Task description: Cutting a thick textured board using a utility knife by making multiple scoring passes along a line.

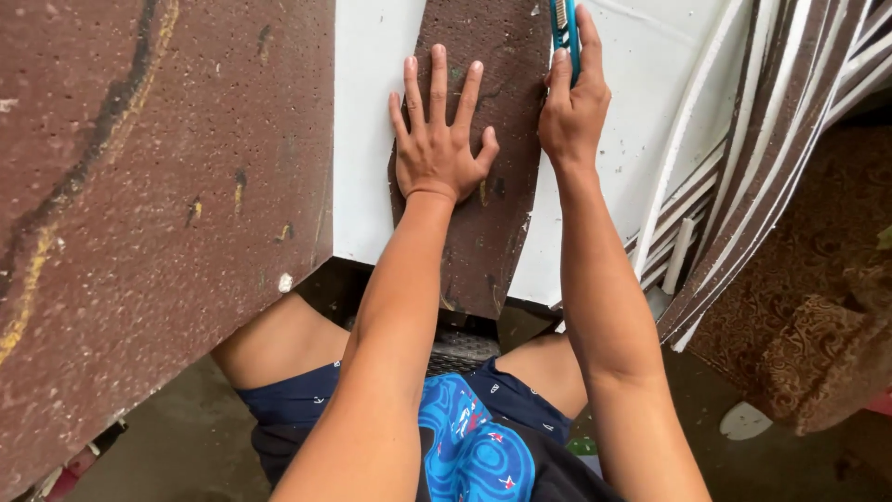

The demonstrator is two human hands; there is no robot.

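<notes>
A narrow brown perforated template [488, 121] lies on a white board [367, 139] in front of me. My left hand [439, 139] presses flat on the template with fingers spread. My right hand [571, 102] grips a teal utility knife [564, 33] and holds it along the template's right edge, near the top of the view. The knife's blade tip is out of view.
A large brown board [158, 204] fills the left side. A stack of curved brown-and-white cut pieces [762, 139] leans at the right, beside a patterned brown cushion [818, 307]. My knees and blue shorts [465, 437] are below the board.
</notes>
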